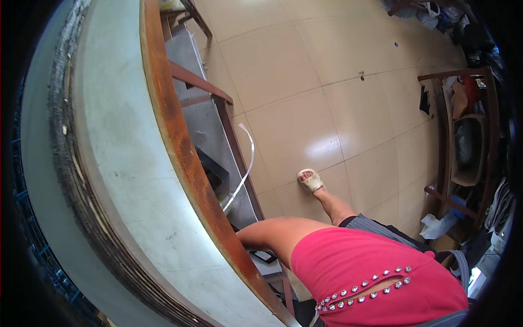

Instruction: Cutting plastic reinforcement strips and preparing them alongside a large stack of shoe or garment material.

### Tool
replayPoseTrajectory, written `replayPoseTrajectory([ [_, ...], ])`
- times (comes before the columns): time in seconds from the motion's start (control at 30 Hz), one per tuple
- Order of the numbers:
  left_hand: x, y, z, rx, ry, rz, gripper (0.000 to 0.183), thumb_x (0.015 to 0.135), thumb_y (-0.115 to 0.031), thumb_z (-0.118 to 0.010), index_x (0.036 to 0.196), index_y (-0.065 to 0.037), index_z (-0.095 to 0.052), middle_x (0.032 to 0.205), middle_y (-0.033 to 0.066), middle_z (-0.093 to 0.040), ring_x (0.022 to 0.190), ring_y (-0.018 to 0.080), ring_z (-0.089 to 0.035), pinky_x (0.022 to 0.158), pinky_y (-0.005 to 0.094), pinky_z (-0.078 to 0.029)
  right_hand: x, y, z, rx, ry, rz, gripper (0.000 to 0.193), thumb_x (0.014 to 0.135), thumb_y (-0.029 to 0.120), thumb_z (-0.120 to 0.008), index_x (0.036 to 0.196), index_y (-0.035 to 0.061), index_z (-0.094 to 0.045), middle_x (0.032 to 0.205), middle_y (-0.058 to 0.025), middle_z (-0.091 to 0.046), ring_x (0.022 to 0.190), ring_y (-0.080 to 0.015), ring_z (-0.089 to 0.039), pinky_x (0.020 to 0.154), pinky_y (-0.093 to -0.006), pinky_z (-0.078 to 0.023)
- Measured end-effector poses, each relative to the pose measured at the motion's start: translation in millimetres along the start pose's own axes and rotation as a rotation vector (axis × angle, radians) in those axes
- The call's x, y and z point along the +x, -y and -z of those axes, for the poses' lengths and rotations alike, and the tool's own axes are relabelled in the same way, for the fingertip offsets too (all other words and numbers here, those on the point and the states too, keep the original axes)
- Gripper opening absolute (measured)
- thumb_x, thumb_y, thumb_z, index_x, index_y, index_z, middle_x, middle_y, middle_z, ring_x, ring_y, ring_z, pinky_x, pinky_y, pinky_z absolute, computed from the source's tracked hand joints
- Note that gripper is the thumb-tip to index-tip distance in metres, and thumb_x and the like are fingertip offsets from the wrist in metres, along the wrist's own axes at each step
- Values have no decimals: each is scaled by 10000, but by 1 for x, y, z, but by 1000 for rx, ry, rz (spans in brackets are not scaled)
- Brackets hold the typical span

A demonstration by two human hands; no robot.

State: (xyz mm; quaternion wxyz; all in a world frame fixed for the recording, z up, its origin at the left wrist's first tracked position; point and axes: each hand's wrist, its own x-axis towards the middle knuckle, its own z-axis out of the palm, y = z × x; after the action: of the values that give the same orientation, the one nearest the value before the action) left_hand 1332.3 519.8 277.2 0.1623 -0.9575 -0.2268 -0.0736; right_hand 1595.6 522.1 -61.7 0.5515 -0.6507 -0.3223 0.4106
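Observation:
My right arm, in a pink sleeve (376, 272) with a slit edged in clear stones, comes in from the lower right. Its bare forearm (267, 237) passes beneath the brown wooden edge (177, 147) of a large pale-topped table (122, 125). That edge hides my right hand, so what it touches cannot be seen. My left hand is out of the picture. Near the hidden hand, a grey shelf (207, 122) under the table carries a black object (213, 171) and a dark flat device (265, 255). A thin white strip (250, 158) curls out over the shelf's side.
My foot in a pale slipper (311, 181) rests on the beige tiled floor (278, 71). On the right stands a brown wooden frame (438, 131) around an open box (468, 177), with plastic bags (435, 226) nearby. A stack of dark-edged layers (81, 163) lies along the table's left.

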Motion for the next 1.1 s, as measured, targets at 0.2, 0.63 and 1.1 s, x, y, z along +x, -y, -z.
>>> replayPoseTrajectory([
  [0.2,-2,4,-10,-8,84,-8,270,885,-174,-527,1033,38,-449,1188,333,-403,982,378,-484,811,527,-380,-60,-12,83,16,-143,-17,241,779,256,-544,910,86,-655,950,-165,-645,875,-347,-618,727,-431,-492],
  [0.63,-9,-4,-8,-22,204,-26,274,888,-176,-520,1039,40,-448,1180,329,-403,982,376,-482,814,528,-380,133,31,101,-145,-421,-52,224,758,219,-566,931,90,-626,948,-144,-641,857,-327,-627,723,-414,-508],
  [1.1,-9,-14,-21,-28,275,-58,278,891,-178,-513,1047,43,-447,1171,325,-404,982,373,-479,817,529,-380,-69,-138,-8,-40,-308,-394,360,719,292,-725,865,46,-506,893,-166,-573,864,-355,-570,719,-441,-458],
])
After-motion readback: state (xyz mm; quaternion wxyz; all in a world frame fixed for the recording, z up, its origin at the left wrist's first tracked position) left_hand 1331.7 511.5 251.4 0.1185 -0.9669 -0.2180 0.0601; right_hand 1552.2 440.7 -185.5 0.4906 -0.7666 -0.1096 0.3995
